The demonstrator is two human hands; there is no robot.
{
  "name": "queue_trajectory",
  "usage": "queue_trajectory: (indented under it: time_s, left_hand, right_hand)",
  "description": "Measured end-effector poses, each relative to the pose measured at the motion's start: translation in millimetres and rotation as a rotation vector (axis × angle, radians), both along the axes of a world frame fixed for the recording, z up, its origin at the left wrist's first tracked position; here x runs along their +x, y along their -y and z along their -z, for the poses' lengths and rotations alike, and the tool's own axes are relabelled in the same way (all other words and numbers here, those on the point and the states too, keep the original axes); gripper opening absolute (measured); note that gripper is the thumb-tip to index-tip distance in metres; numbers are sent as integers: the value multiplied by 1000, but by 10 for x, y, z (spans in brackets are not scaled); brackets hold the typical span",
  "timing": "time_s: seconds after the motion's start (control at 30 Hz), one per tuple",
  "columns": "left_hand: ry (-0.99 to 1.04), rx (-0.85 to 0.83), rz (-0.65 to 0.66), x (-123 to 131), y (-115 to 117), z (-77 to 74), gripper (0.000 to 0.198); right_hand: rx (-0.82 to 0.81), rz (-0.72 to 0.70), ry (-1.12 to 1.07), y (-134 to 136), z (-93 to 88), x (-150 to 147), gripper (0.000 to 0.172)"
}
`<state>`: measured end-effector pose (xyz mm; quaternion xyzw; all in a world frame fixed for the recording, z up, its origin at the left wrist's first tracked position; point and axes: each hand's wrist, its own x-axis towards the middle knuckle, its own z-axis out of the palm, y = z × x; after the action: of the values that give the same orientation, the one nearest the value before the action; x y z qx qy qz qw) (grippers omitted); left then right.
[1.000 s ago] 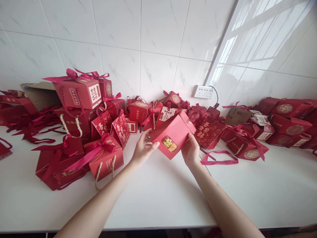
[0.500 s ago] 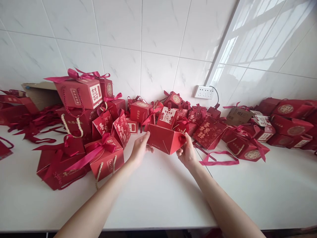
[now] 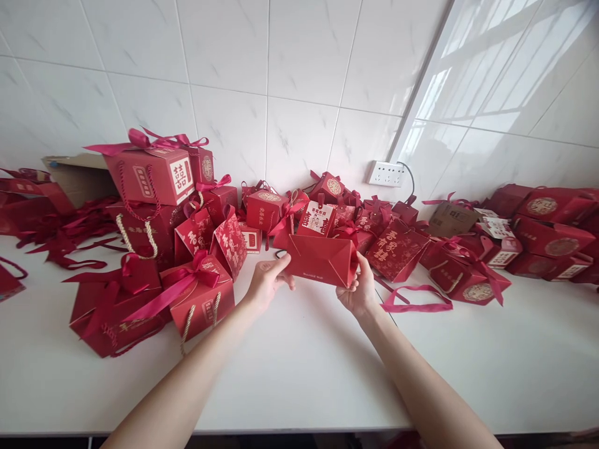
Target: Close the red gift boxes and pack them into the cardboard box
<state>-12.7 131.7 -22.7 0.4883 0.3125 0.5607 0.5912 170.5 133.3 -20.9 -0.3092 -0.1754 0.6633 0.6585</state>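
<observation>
The red box [image 3: 318,262] was found in both hands, raised above the middle of the desk [image 3: 290,380], with a plain, creased face towards the viewer. The left hand [image 3: 266,284] gripped its left end, thumb at the edge and fingers bent beneath. The right hand [image 3: 359,292] had its fingers curled around the right end, where the card was folded inward and appeared partly unfastened. What the box contained, if anything, could not be determined.

In this inspector's judgement, the step in hand was the turning and handling of the box. The next move called for a steady two-handed hold, with the right fingers kept close to the folded end and no squeezing of the card walls.

Behind the box stood a white-fronted box [image 3: 317,218]; to its right, a patterned box [image 3: 395,249] leaned on the desk, with a loose pink ribbon [image 3: 416,305] lying just in front. To the left, a bow-tied box [image 3: 199,315] sat well apart from the held one.
</observation>
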Motion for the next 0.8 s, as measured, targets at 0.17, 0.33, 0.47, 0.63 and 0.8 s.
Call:
queue_trajectory:
  time_s: [0.17,0.33,0.47,0.63,0.8]
  left_hand:
    - [-29,35,91,9,64,-43,41]
    - [-50,48,96,9,57,-52,37]
    - [-89,107,-6,45,26,54,44]
    - [15,112,-177,81,-8,209,58]
    - [8,201,-269,51,10,180,53]
  right_hand:
    - [-42,45,-21,10,-1,-1,21]
    - [70,33,212,-32,83,22,28]
    - [241,70,385,-78,138,44,29]
    - [410,193,548,9,72,63,20]
    - [568,264,822,293,-70,97,27]
